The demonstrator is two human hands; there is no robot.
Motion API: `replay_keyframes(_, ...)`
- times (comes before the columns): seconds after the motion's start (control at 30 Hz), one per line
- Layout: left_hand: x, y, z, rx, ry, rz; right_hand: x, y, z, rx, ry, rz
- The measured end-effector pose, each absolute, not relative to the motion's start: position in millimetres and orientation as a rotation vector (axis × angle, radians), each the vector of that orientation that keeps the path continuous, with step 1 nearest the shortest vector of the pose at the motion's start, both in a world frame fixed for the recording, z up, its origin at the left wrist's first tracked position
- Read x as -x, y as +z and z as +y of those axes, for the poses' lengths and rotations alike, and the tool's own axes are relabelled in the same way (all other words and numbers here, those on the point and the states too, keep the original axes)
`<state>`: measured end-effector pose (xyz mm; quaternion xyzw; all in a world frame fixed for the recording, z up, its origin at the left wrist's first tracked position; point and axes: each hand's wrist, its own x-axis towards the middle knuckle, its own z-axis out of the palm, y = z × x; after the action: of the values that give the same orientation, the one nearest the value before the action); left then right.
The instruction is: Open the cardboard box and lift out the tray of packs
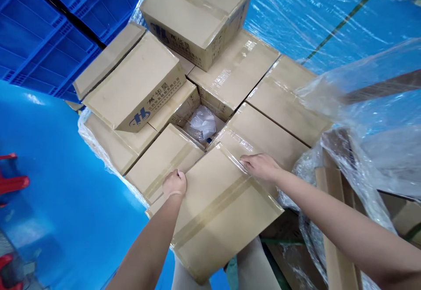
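Note:
A taped cardboard box (223, 206) lies tilted at the near edge of a stack, closest to my body. My left hand (175, 183) is closed at its left side, the fingers curled in and the thumb on top. On the opposite side, my right hand (261, 166) pinches the box's right edge beside a strip of clear tape. Beyond it is a square gap between boxes, with crumpled white plastic (202, 123) down inside. The undersides of both hands' fingers are partly hidden.
Two printed boxes, one at left (131, 84) and one at back (197, 18), sit atop other cartons (279, 90). Loose clear stretch wrap (378, 149) hangs at right, near an upright cardboard edge piece (338, 228). Blue plastic pallets (59, 31) stand far left; red legs (13, 184) show at left.

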<state>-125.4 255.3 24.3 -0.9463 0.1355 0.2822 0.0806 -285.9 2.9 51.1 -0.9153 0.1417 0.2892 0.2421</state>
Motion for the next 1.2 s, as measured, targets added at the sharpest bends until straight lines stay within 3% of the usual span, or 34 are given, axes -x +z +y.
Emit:
replay_keyframes(0.6,128.6,20.5,251.0,2.813,0.791,0.403,348.3,50.7,-3.0,2.504,0.809,0.341)
replay_keyframes(0.93,130.9,17.4,250.0,2.8,0.77,0.402,454.4,59.9,3.0,2.286,0.992,0.353)
replay_keyframes(1.07,132.8,17.4,249.0,2.794,0.76,0.414,464.3,60.9,3.8,2.215,0.882,0.473)
replay_keyframes(1.2,135.3,17.7,250.3,2.81,0.749,0.417,450.5,64.0,27.3,2.03,0.337,1.367)
